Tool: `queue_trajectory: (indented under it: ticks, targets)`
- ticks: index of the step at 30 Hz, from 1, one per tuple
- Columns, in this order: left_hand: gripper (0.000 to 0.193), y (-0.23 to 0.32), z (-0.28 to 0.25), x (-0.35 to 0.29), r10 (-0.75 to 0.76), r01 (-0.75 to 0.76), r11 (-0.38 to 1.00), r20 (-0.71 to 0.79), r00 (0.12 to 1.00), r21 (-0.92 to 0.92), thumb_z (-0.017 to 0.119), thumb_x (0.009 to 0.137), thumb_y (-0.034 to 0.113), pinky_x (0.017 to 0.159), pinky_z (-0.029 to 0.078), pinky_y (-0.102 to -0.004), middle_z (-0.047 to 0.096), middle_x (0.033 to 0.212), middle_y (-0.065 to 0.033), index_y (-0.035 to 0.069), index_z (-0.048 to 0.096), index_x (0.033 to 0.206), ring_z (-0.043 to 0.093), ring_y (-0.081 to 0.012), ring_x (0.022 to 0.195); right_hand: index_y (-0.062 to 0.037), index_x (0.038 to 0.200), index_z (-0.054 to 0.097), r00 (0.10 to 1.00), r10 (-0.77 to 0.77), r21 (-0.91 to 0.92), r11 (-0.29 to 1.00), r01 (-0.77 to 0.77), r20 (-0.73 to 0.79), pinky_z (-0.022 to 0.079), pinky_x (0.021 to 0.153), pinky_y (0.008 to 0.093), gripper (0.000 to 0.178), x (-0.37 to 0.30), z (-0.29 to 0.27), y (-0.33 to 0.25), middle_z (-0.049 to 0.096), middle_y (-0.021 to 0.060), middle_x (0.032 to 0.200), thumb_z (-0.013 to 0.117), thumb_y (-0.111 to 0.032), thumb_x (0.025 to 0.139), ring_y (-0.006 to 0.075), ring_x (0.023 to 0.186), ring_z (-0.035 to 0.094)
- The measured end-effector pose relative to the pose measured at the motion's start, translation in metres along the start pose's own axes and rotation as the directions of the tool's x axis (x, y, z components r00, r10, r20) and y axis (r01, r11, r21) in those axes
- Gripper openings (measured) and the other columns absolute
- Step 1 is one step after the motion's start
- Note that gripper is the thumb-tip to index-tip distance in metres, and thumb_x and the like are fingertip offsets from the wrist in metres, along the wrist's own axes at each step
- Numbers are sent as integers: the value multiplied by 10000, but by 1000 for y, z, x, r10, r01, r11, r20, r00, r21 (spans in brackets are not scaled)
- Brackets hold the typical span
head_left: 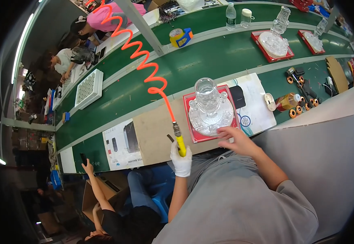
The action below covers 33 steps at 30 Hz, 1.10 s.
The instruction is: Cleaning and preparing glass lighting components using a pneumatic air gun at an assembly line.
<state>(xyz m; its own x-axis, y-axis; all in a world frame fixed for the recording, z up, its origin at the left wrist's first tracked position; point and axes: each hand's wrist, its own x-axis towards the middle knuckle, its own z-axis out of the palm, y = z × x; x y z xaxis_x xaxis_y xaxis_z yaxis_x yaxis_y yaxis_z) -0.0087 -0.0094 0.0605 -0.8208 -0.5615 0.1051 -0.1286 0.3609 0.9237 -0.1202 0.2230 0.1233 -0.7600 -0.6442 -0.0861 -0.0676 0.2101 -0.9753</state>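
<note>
Nearest us, our gloved left hand (181, 159) is wrapped tight around a yellow air gun (180, 143) on an orange coiled hose (138, 49). Our bare right hand (236, 139) spreads loose fingers on the near rim of a clear glass piece (210, 109) standing upright on a red tray (194, 136). Two printed white sheets lie beside it, one (122, 144) to the left and one (255, 101) to the right. Farther along the green belt (177, 65) sit two more red trays with glass, then two bottles.
</note>
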Motion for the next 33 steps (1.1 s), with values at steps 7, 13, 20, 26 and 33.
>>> queue_trajectory:
  ticks: [7,13,20,26,33]
  targets:
    - [419,101,12,-2,253,-152,931,287,924,-331,694,779,102,806,501,-333,595,1082,-104,41,542,1165,588,-197,967,-38,1356,394,988,-153,515,850,115,31,414,982,351,654,19,53,-64,519,122,1271,729,-140,803,211,1156,518]
    - [369,152,-28,22,677,-712,701,357,644,-45,739,693,108,689,546,-365,663,998,-166,30,623,1035,669,-298,801,-18,1123,574,993,-117,550,827,114,-29,478,838,294,256,11,16,-69,630,60,995,576,-37,868,150,934,597]
    - [423,226,26,113,789,-793,522,174,589,315,713,757,214,855,498,-410,629,1073,-159,25,570,1107,625,-335,988,-28,1031,546,804,82,191,981,39,-589,453,676,275,222,33,-53,-9,568,30,880,620,-38,822,118,738,534]
    - [200,233,80,151,394,-740,503,644,656,446,626,798,260,731,513,-420,635,832,-128,74,631,872,623,-314,818,-2,1073,493,762,222,-10,958,-287,-608,463,759,321,393,83,-55,108,573,104,929,696,-97,751,197,829,559]
    - [187,209,75,149,670,-780,609,434,602,141,705,786,247,617,511,-350,629,810,-96,69,647,793,624,-243,714,-97,1168,463,740,180,-389,757,-525,-648,430,876,472,589,115,-32,119,477,125,1164,757,-321,709,337,1131,474]
